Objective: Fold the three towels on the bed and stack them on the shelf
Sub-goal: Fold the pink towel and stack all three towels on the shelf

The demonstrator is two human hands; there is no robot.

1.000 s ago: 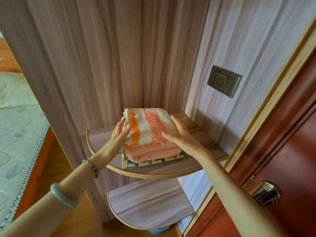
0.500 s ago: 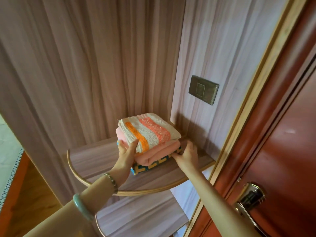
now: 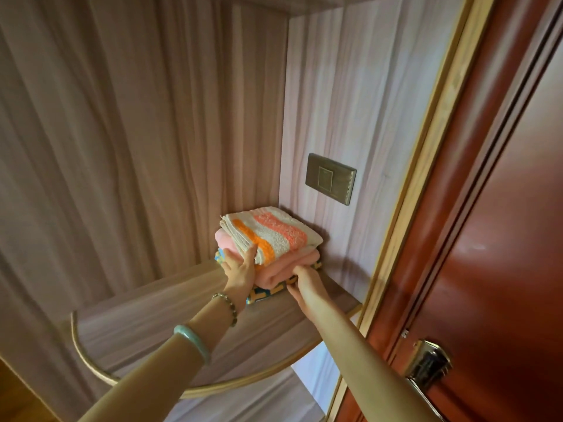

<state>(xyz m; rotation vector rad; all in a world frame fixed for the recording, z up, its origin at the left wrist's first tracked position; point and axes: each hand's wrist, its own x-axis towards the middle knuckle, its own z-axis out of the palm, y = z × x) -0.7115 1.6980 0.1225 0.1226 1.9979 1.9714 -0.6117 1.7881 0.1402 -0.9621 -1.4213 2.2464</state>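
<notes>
Three folded towels are stacked in the back corner of the rounded wooden shelf [image 3: 158, 327]. A cream towel with orange and pink stripes [image 3: 274, 236] lies on top, a plain pink towel [image 3: 292, 264] sits in the middle, and a blue and yellow patterned towel [image 3: 268, 292] is at the bottom. My left hand [image 3: 239, 271] presses flat against the stack's left front side, fingers straight. My right hand [image 3: 304, 280] touches the front right edge of the bottom towel; its fingertips are partly hidden under the pink one.
Wood-grain panels enclose the shelf at the back and right, with a brass switch plate [image 3: 330, 178] on the right panel. A red-brown door [image 3: 499, 239] with a metal handle [image 3: 426, 365] stands at right. A lower shelf [image 3: 253, 403] shows beneath.
The stack has slid deeper into the shelf's back corner under both hands. The view has tilted upward and the bed has left the frame.
</notes>
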